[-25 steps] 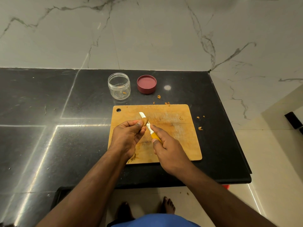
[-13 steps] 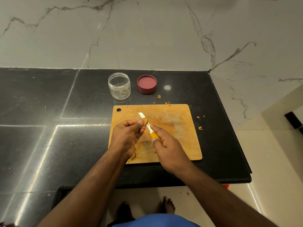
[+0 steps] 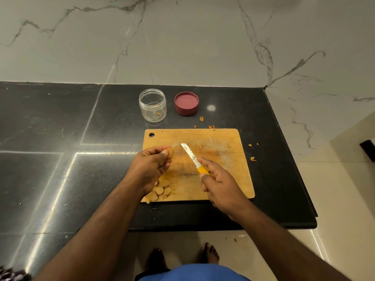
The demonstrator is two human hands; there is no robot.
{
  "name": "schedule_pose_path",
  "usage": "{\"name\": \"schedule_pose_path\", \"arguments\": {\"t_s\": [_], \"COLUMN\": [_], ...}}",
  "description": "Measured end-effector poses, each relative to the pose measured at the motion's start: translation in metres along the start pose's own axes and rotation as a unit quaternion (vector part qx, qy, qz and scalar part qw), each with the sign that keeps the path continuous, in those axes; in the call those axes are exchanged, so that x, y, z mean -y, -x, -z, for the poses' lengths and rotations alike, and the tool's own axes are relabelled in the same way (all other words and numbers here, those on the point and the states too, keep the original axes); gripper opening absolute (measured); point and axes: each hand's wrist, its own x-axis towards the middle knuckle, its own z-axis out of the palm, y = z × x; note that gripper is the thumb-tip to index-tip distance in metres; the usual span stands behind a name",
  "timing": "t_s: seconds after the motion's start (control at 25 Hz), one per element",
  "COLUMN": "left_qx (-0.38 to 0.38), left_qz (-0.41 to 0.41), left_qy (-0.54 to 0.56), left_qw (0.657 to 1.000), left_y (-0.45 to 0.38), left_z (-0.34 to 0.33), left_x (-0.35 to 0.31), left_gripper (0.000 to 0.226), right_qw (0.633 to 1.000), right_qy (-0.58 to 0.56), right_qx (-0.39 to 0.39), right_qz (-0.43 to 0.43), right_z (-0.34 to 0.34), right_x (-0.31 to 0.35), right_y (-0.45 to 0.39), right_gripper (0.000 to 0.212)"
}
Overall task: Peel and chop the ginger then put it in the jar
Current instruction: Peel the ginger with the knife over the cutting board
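My left hand [image 3: 149, 167] pinches a small piece of ginger [image 3: 169, 153] above the left part of the wooden cutting board [image 3: 227, 159]. My right hand [image 3: 220, 183] grips the yellow handle of a small knife [image 3: 190, 155], its blade pointing up and left, a short gap away from the ginger. Several pale ginger slices [image 3: 161, 189] lie at the board's near left corner, partly under my left wrist. The clear jar [image 3: 152, 105] stands open behind the board with a scrap inside. Its maroon lid [image 3: 186, 103] lies beside it.
Small ginger peel scraps [image 3: 252, 158] lie on the black counter [image 3: 60, 159] right of and behind the board. The counter ends at a front edge near my body and at a right edge. A marble wall rises behind. My bare feet show on the floor below.
My hands have drawn apart: the knife blade was against the ginger, and now it sits to the right of it. The ginger slices near my left wrist have come into sight.
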Motion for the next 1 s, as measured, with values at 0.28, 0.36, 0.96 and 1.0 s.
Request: {"name": "schedule_pose_path", "arguments": {"t_s": [0.28,0.36,0.96,1.0], "left_qx": [0.025,0.019,-0.034,-0.035], "left_qz": [0.009,0.01,-0.114,-0.117], "left_qy": [0.014,0.028,-0.298,-0.302], "left_qw": [1.0,0.999,0.947,0.945], "left_y": [0.002,0.002,0.005,0.005], "left_z": [0.004,0.006,0.044,0.045], "left_x": [0.005,0.006,0.002,0.002], "left_gripper": [0.017,0.017,0.013,0.01], "right_qw": [0.998,0.996,0.981,0.981], "right_qy": [0.039,0.076,0.17,0.158], "right_qx": [0.034,0.034,0.092,0.11], "right_qz": [0.019,0.029,0.009,0.013], "right_z": [-0.025,-0.031,-0.028,-0.031], "right_x": [-0.004,-0.005,-0.017,-0.017], "right_y": [0.007,0.009,0.017,0.022], "right_gripper": [0.046,0.048,0.047,0.047]}}
